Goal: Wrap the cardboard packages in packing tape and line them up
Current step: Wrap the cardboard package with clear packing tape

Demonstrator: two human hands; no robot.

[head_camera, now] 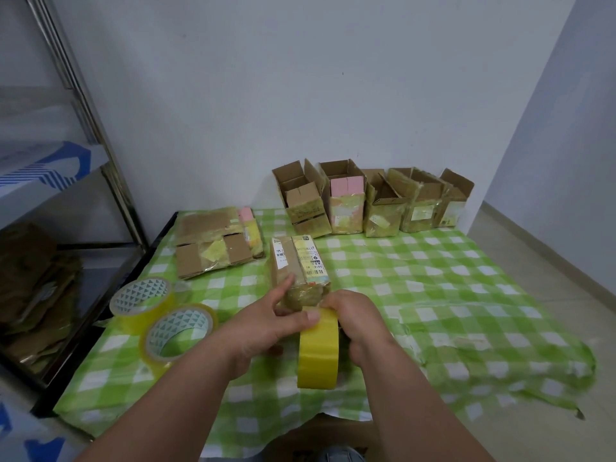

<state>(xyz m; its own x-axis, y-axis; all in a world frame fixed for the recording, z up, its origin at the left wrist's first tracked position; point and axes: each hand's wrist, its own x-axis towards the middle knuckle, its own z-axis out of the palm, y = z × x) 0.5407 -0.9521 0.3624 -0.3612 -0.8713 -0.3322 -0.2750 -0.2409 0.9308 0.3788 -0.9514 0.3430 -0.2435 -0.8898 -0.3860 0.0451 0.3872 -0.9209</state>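
On the tabletop (433, 278), covered by a green and white checked cloth (466, 328), a cardboard package (298, 265) with printed labels lies lengthwise in front of the person. The left hand (266, 323) rests against the package's near end, its forefinger stretched straight along the package's side, its thumb laid flat on top of a roll of yellow packing tape (318, 350) that stands on edge just before the package. The right hand (358, 323) grips that roll from the right, fingers (333, 303) curled over its top where it meets the package's near end. Two more tape rolls (160, 315) lie touching each other to the left, near a flat stack of cardboard (215, 245). Five open boxes (370, 201) stand side by side in a row against the wall (300, 95).
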